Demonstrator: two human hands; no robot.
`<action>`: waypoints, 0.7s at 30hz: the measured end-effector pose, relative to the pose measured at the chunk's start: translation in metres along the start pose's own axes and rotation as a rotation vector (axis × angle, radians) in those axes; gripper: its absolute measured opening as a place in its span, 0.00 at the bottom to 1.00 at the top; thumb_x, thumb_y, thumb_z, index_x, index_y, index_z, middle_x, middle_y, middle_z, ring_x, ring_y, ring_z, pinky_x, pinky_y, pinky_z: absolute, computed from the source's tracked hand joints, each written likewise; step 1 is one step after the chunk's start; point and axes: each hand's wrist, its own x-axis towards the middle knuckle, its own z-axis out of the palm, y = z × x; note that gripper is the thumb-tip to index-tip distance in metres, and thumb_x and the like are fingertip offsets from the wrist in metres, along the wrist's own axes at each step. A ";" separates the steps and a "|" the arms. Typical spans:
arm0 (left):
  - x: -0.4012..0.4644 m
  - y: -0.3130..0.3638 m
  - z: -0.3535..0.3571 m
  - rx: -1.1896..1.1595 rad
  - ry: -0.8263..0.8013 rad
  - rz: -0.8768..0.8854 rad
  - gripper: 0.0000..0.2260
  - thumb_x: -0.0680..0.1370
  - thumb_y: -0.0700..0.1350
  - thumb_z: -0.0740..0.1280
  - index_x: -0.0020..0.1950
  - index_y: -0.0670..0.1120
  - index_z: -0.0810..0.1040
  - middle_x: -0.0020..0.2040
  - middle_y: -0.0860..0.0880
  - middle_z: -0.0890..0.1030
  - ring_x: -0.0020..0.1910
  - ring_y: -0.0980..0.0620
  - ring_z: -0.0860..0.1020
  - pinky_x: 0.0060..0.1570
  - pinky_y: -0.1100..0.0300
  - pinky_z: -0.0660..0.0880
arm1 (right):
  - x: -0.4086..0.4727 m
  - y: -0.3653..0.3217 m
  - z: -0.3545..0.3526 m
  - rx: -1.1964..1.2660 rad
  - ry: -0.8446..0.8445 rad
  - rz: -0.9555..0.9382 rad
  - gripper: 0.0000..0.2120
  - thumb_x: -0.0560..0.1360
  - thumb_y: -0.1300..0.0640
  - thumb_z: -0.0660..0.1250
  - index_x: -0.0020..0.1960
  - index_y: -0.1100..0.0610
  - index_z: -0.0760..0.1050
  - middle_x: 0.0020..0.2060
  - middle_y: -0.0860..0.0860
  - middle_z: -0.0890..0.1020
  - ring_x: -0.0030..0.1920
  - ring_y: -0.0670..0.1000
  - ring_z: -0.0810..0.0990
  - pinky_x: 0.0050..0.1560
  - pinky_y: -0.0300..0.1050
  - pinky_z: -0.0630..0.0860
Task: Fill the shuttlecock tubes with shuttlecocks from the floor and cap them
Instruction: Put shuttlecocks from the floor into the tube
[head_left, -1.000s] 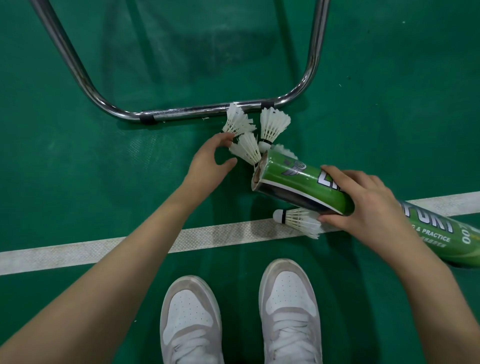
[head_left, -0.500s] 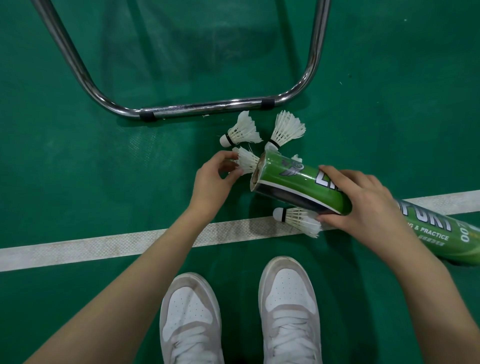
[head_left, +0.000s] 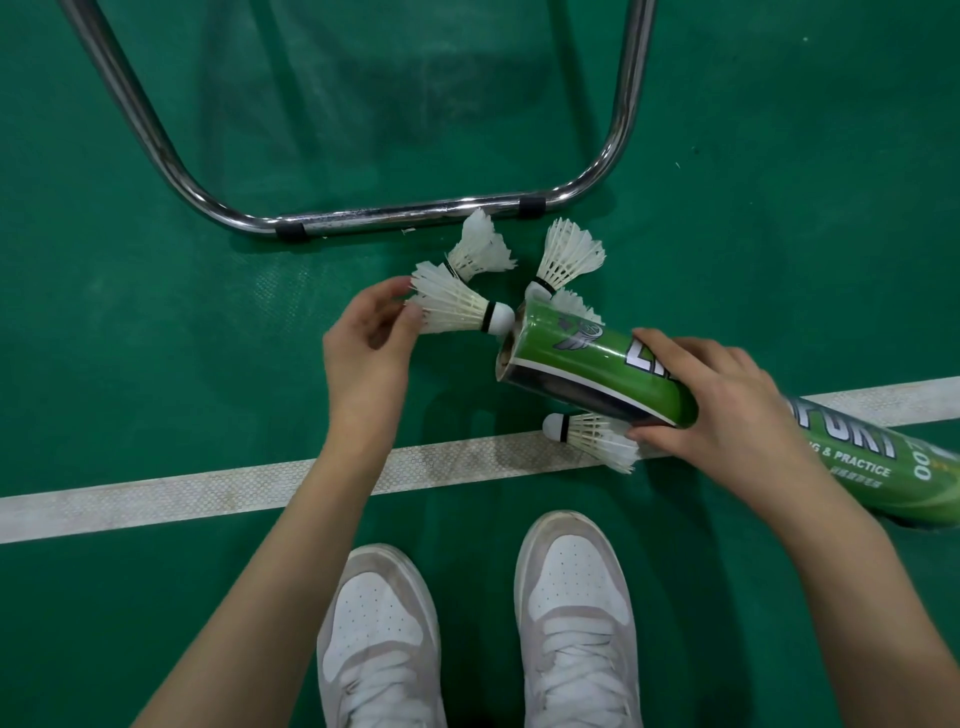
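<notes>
Lifted off the floor, the shuttlecock now points cork-first at the tube; my left fingers pinch its feathers, right hand steadying.

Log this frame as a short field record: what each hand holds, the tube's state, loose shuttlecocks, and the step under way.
left hand: holds a white feather shuttlecock by its skirt, cork toward the tube mouth
right hand: grips the green cardboard shuttlecock tube, tilted
tube state: near end open, no cap visible
loose shuttlecocks: two by the chrome metal frame, one on the white court line, another partly hidden behind the tube
step: insertion about to start
</notes>
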 end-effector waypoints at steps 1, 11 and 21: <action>-0.003 0.003 -0.002 -0.004 -0.016 0.001 0.08 0.78 0.39 0.66 0.55 0.49 0.78 0.47 0.53 0.81 0.46 0.62 0.79 0.48 0.71 0.73 | 0.000 0.000 0.000 0.000 -0.001 0.000 0.42 0.62 0.48 0.76 0.71 0.43 0.59 0.60 0.52 0.73 0.59 0.56 0.67 0.60 0.53 0.63; -0.027 0.015 0.016 -0.110 -0.240 -0.024 0.11 0.76 0.34 0.66 0.48 0.50 0.78 0.40 0.54 0.81 0.39 0.64 0.79 0.44 0.72 0.73 | 0.000 -0.001 0.001 0.003 0.007 -0.008 0.42 0.62 0.48 0.76 0.71 0.44 0.60 0.60 0.53 0.73 0.58 0.57 0.68 0.59 0.53 0.64; -0.037 0.010 0.022 -0.090 -0.404 -0.027 0.11 0.78 0.36 0.64 0.54 0.52 0.75 0.41 0.49 0.81 0.43 0.59 0.79 0.47 0.68 0.73 | 0.000 -0.001 0.001 -0.002 0.000 -0.016 0.42 0.62 0.47 0.75 0.71 0.44 0.59 0.60 0.52 0.73 0.58 0.56 0.68 0.59 0.54 0.64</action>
